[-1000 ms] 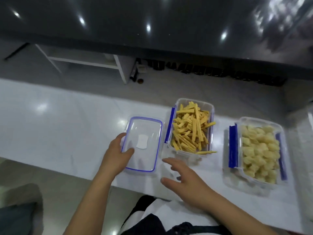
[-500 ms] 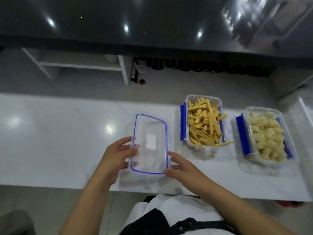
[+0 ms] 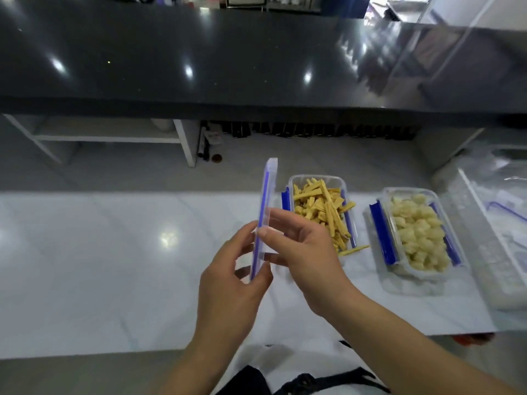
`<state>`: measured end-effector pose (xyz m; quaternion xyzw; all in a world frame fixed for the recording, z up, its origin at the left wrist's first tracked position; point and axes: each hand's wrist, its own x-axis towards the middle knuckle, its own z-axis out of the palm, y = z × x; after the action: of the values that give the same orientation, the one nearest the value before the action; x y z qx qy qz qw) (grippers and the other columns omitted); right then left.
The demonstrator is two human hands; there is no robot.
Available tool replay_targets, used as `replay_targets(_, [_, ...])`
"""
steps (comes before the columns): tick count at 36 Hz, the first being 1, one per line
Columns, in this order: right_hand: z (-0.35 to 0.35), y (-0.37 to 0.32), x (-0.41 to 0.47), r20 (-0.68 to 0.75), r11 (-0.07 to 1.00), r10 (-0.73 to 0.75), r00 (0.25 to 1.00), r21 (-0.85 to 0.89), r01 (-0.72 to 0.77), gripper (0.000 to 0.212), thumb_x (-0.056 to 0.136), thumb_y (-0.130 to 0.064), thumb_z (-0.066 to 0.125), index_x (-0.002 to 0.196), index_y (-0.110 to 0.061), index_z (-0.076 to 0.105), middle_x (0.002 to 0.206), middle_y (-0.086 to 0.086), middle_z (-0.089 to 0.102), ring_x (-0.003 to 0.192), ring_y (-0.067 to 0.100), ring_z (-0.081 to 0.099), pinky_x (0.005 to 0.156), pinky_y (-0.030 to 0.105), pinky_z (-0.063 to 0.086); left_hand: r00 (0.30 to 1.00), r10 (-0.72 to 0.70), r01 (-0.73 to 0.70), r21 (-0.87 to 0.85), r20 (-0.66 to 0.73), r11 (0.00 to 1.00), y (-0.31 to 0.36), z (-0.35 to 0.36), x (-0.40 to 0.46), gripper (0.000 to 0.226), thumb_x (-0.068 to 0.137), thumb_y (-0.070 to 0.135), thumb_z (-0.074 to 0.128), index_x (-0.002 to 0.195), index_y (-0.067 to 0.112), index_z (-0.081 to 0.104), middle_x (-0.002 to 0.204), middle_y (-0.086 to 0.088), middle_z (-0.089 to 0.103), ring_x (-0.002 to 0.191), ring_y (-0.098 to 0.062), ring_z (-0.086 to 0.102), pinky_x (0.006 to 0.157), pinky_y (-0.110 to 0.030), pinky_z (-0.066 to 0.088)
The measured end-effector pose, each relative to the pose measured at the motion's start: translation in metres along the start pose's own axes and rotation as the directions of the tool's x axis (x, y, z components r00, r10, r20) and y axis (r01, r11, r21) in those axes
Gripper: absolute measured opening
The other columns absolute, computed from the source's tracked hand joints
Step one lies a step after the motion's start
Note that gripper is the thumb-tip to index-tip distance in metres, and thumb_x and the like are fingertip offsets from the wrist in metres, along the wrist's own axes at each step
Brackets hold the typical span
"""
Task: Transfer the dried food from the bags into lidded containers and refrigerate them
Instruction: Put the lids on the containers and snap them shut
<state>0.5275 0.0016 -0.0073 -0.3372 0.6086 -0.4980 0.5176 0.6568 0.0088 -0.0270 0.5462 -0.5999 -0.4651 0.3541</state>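
Note:
A clear lid with a blue seal (image 3: 266,195) stands on edge in the air above the white counter (image 3: 114,266). My left hand (image 3: 231,283) pinches its near lower edge, and my right hand (image 3: 302,252) grips its right face with thumb and fingers. Just right of the lid sits an open clear container of yellow dried sticks (image 3: 320,215) with blue clips. One stick (image 3: 353,250) lies over its near rim. Farther right stands a second open container of pale dried chunks (image 3: 417,235).
Clear plastic bags (image 3: 496,229) and another blue-rimmed lid (image 3: 504,209) lie at the counter's right end. A dark glossy counter (image 3: 199,52) rises behind, with a white shelf frame (image 3: 114,138) below it. The white counter's near edge runs under my forearms.
The lid lay flat on the counter with both hands at its sides; it has since been lifted and turned up on edge. My view has moved closer.

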Motion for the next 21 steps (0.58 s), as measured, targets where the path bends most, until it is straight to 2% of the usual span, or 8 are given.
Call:
replay_targets(3, [-0.012,-0.001,-0.001,-0.051,0.996,-0.014,0.999,0.093,0.019,0.025,0.091,-0.007,0.070,0.112,-0.019,0.072,0.105,-0.003,0.077,0.096,0.018,0.074,0.076,0.036,0.063,0.997,0.053,-0.057,0.088,0.050,0.995,0.004,0.011,0.001,0.066,0.085,0.028,0.077,0.124,0.067,0.042,0.120,0.040,0.056,0.109,0.010,0.059,0.088,-0.004,0.048])
replay_targets(5, [-0.019,-0.001,-0.001,-0.069,0.991,-0.003,0.998,0.130,0.012,0.023,0.091,-0.009,0.069,0.109,-0.023,0.071,0.099,-0.007,0.077,0.094,0.016,0.074,0.074,0.033,0.063,0.996,0.050,-0.058,0.115,0.073,0.992,0.007,0.018,-0.001,0.066,0.082,0.036,0.077,0.129,0.064,0.040,0.123,0.042,0.052,0.110,0.010,0.057,0.084,0.005,0.039])
replay_targets(7, [-0.026,-0.003,0.000,-0.077,0.987,0.000,0.997,0.160,0.013,0.021,0.092,-0.009,0.068,0.105,-0.025,0.071,0.095,-0.011,0.077,0.093,0.012,0.074,0.072,0.031,0.062,0.994,0.063,-0.075,0.128,0.095,0.989,0.012,0.023,-0.001,0.064,0.081,0.041,0.074,0.133,0.059,0.041,0.128,0.040,0.050,0.116,0.012,0.053,0.086,0.009,0.035])
replay_targets(11, [-0.049,-0.011,0.004,-0.069,0.981,0.008,0.998,0.193,0.006,0.021,0.091,-0.004,0.065,0.106,-0.017,0.072,0.099,-0.002,0.078,0.095,0.018,0.074,0.074,0.037,0.063,0.987,0.082,-0.089,0.039,0.141,0.995,0.018,0.027,0.006,0.048,0.086,0.041,0.070,0.131,0.048,0.056,0.131,0.034,0.057,0.127,0.008,0.050,0.103,-0.011,0.043])
replay_targets(14, [-0.076,-0.014,0.008,-0.024,0.957,0.024,0.999,0.290,-0.015,0.024,0.090,0.001,0.063,0.113,-0.007,0.069,0.103,0.011,0.077,0.095,0.026,0.075,0.072,0.040,0.063,0.995,0.098,-0.097,0.054,-0.026,0.994,0.016,0.023,0.018,0.046,0.091,0.021,0.071,0.131,0.041,0.059,0.134,0.024,0.058,0.128,0.002,0.051,0.105,-0.015,0.039])
replay_targets(16, [-0.098,-0.012,0.012,0.004,0.946,0.022,1.000,0.324,-0.022,0.029,0.086,-0.001,0.065,0.114,-0.007,0.069,0.105,0.014,0.076,0.095,0.029,0.075,0.071,0.042,0.063,0.996,-0.038,0.036,-0.014,-0.083,0.999,0.015,0.019,0.027,0.049,0.094,0.019,0.068,0.134,0.042,0.056,0.136,0.018,0.055,0.126,0.000,0.051,0.101,-0.023,0.041])
replay_targets(18, [-0.122,-0.008,0.015,0.035,0.928,0.038,0.999,0.370,-0.048,0.032,0.080,-0.005,0.066,0.112,-0.008,0.071,0.107,0.016,0.075,0.094,0.030,0.074,0.070,0.042,0.061,0.981,-0.192,0.191,-0.163,0.006,0.968,0.015,0.016,0.036,0.046,0.095,0.014,0.067,0.133,0.039,0.058,0.132,0.012,0.062,0.120,-0.011,0.060,0.092,-0.030,0.049])
replay_targets(21, [-0.152,0.001,0.015,0.076,0.902,0.069,0.995,0.421,-0.095,0.033,0.079,-0.004,0.064,0.110,-0.008,0.072,0.105,0.014,0.076,0.088,0.027,0.075,0.064,0.040,0.060,0.951,-0.238,0.286,-0.269,0.198,0.920,0.014,0.020,0.042,0.039,0.092,0.003,0.066,0.125,0.025,0.068,0.114,-0.002,0.075,0.102,-0.025,0.072,0.076,-0.035,0.059])
